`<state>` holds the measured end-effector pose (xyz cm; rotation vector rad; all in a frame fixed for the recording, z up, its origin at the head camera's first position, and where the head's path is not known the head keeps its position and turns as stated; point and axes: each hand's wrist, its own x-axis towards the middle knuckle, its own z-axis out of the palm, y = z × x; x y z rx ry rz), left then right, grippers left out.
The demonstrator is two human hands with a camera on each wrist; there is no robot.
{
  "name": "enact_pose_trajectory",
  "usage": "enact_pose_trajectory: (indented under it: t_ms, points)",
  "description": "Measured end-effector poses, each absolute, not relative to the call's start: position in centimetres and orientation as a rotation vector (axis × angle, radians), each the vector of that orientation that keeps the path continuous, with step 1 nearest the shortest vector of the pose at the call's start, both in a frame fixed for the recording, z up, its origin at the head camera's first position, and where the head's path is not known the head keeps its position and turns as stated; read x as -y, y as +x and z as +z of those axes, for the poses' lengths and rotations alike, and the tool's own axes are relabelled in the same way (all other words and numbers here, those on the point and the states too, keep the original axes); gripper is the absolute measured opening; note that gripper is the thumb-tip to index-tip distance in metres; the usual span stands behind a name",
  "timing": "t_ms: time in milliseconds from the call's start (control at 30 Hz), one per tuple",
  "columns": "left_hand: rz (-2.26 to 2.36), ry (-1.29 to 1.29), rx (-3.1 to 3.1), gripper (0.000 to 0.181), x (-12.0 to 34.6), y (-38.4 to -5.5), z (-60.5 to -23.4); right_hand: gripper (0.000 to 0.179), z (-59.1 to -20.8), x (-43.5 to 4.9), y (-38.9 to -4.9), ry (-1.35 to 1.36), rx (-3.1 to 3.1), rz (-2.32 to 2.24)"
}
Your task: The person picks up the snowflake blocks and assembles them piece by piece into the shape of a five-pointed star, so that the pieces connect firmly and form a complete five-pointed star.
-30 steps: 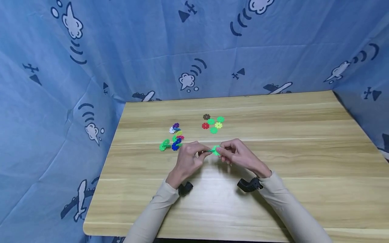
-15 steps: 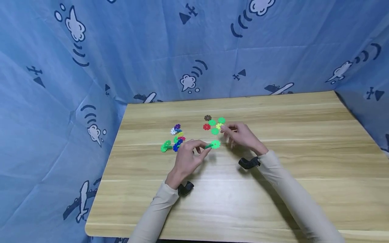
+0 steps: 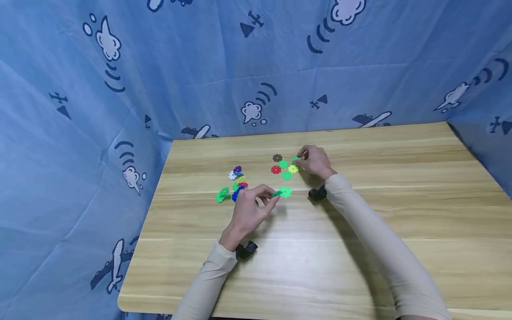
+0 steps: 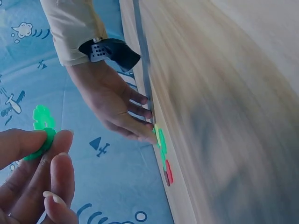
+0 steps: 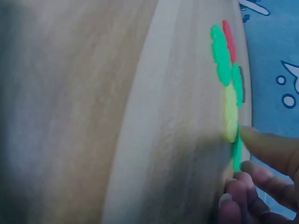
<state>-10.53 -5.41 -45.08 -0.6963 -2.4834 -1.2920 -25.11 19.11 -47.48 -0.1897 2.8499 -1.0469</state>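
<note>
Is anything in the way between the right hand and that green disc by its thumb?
Nothing visible is: the right hand is right up at the green disc. The yellow disc lies flat next to it, on the side nearer the person, but not between hand and green disc.

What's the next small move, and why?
Probably have the right hand pinch and lift the green disc at its thumb: thumb and fingers sit right at that disc, though a firm grip can't be confirmed. The left hand holds two joined green discs, seemingly ready for another.
</note>
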Motion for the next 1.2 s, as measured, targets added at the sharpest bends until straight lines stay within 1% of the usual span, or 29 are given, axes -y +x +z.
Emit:
enact_pose_trajectory:
  t_ms: [300,567,767,967,1200]
  points:
    - [-1.335,-0.652,2.47,0.011,5.7,-10.7,-45.2,0.029,-47.3,-19.1,-24.6,-0.112,-2.806,-1.069]
    - [-1.344,-0.642,2.493,0.011,5.8,-10.7,-45.5,0.021,-47.3,-20.4,-22.7,-0.199,-2.782,-1.222]
    - [-1.362,-0.631,2.488,0.01,5.8,-10.8,-45.6,0.025,-45.7,-20.6,-20.0,-0.24,-2.719,-1.344]
    - [-1.352,-0.653,2.493,0.009,5.8,-10.9,-45.4,0.03,-44.0,-19.3,-16.1,-0.27,-2.402,-1.582]
    - [-1.237,-0.695,2.504,0.009,5.7,-11.0,-45.6,0.021,-43.8,-18.3,-13.5,-0.297,-2.146,-1.738]
